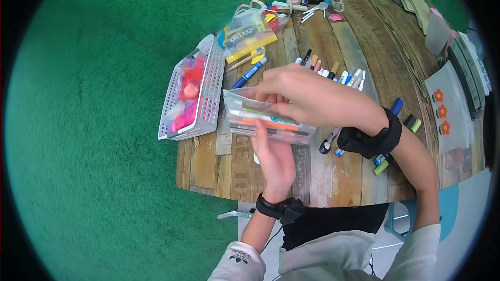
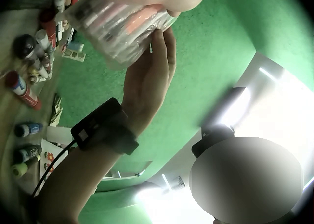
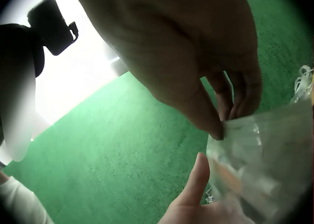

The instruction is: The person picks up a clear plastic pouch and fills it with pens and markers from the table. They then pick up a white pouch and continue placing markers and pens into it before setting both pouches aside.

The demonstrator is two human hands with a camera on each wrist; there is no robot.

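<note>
A clear plastic pouch (image 1: 237,105) with several pens and markers inside is held up over the near part of the table. My left hand (image 1: 276,162) grips it from below, thumb up along its front face. Above it, my right hand (image 1: 320,95) reaches across, and in the right wrist view its thumb and fingers pinch the top edge of the pouch (image 3: 257,145). An orange pen (image 1: 263,122) shows through the plastic. The left hand's fingers behind the pouch are hidden in the head view.
A white perforated basket (image 1: 209,101) of pink and red items stands left. Behind the pouch lie a blue marker (image 1: 250,72), a plastic bag (image 1: 250,31) and scattered markers. Farther right are green markers (image 1: 380,167) and a flower-printed sheet (image 1: 453,109).
</note>
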